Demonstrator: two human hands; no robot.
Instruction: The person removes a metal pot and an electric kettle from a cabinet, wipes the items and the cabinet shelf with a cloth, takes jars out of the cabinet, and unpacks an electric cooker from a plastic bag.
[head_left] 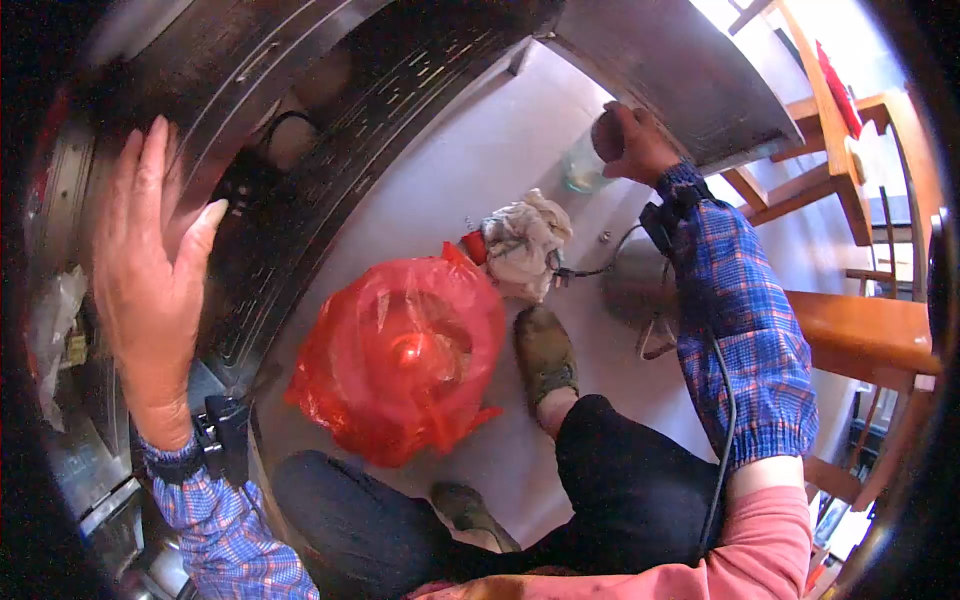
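My left hand (155, 265) is raised at the left with its fingers stretched out, at the edge of a dark metal cabinet (330, 150). At the upper right, my right hand (640, 145) curls round a dark, rounded object (606, 136), just above a clear greenish glass jar (583, 168). A red plastic bag (400, 355) lies on the floor before my legs; what is inside is unclear. Beside it rests a crumpled pale cloth (527, 245), with a small red thing (474, 246) at its left.
An open metal door (680, 75) spreads above my right hand. Wooden chairs (860, 325) stand at the right. A dark cable (728, 400) runs along my right sleeve. My shoe (545, 352) is on the pale floor (440, 180) near the bag.
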